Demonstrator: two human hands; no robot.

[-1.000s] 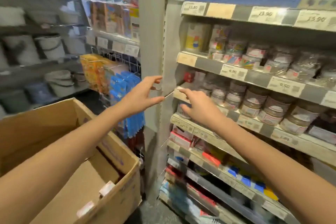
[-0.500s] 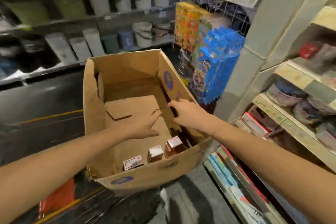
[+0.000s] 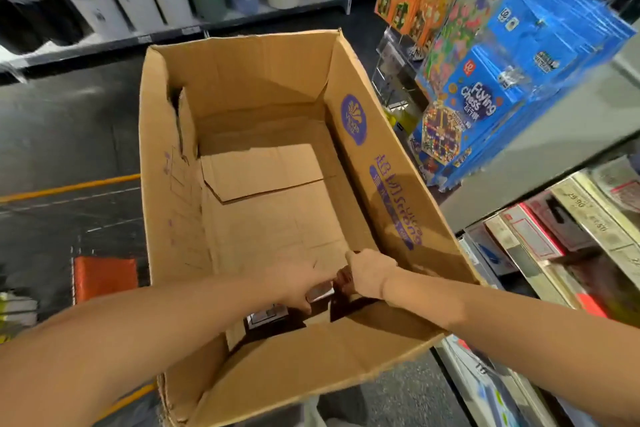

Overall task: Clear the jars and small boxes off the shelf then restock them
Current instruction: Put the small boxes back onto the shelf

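Cardboard carton lengthwise away, small boxes tops-up, left hand, right hand beside

Head-worn view, close above carton

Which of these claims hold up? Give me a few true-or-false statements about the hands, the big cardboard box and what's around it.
1. The left hand and the right hand both reach into the near end of the large brown cardboard box. True.
2. The cardboard box is packed full to its rim. False: most of its floor is bare, and only a few small boxes sit at the near end.
3. Blue "Flying Chess" game packs hang to the right of the cardboard box. True.
4. The left hand rests on a store shelf. False: it is down inside the cardboard box, holding a small white-topped box.
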